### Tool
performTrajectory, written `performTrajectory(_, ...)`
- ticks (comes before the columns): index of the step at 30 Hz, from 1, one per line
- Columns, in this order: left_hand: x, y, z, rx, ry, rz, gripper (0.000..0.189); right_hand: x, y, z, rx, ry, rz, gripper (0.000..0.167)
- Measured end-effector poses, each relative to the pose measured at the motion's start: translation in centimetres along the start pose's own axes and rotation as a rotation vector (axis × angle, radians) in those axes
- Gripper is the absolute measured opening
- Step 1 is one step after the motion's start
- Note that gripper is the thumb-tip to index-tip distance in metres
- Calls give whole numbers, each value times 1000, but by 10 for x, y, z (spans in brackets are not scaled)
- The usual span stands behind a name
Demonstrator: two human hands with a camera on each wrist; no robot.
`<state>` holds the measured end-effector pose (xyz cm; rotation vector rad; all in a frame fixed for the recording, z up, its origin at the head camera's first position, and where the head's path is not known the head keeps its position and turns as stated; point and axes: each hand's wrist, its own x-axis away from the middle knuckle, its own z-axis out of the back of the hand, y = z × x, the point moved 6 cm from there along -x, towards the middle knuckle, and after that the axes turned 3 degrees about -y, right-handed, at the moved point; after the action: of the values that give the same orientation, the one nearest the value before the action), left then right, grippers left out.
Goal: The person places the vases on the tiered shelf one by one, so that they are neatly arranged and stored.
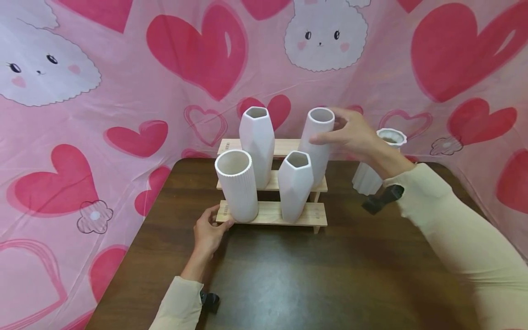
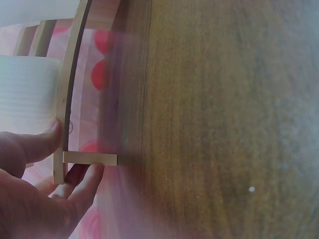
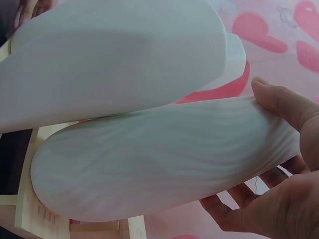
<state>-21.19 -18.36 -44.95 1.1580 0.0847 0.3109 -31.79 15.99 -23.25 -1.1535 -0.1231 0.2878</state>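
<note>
My right hand (image 1: 350, 133) grips a tall white round vase (image 1: 315, 142) near its top, thumb in front and fingers behind. In the right wrist view this vase (image 3: 159, 159) shows wavy ridges, and its base meets the wooden shelf. With thumb on top and fingers below, my left hand (image 1: 209, 233) pinches the left end of the lowest tier of the tiered wooden stand (image 1: 266, 215). On that tier stand a ribbed cylindrical vase (image 1: 238, 188) and a short faceted vase (image 1: 296, 185). A taller faceted vase (image 1: 257, 142) is on the middle tier.
Beside the stand on the right, a fluted white vase (image 1: 366, 176) stands on the dark wooden table (image 1: 280, 275), partly behind my right forearm. The stand's top tier (image 1: 284, 146) is at the back. A pink heart-patterned cloth (image 1: 136, 91) hangs behind the table.
</note>
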Motion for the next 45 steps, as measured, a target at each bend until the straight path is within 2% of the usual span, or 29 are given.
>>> performTrajectory(6, 0, -1, 0, -6, 1, 3, 60, -4, 3, -4, -22, -20, 3, 67)
performTrajectory(15, -1, -2, 0, -12, 1, 15, 60, -10, 2, -4, 60, -47, 30, 68)
performTrajectory(21, -2, -2, -1, -15, 1, 14, 60, -16, 4, -3, 87, -81, 15, 71)
performTrajectory(28, -2, -3, -1, -17, 5, 9, 59, -21, 6, -6, 65, -140, 26, 69)
performTrajectory(34, -2, -1, 0, -14, 11, -1, 59, -23, 6, -7, 66, -160, 14, 71)
performTrajectory(39, -1, 0, 0, -11, 11, 1, 59, -19, 4, -5, 106, -156, 17, 76)
performTrajectory(45, -1, -1, 0, -1, 12, 1, 60, -6, 10, 3, 74, -142, 57, 77)
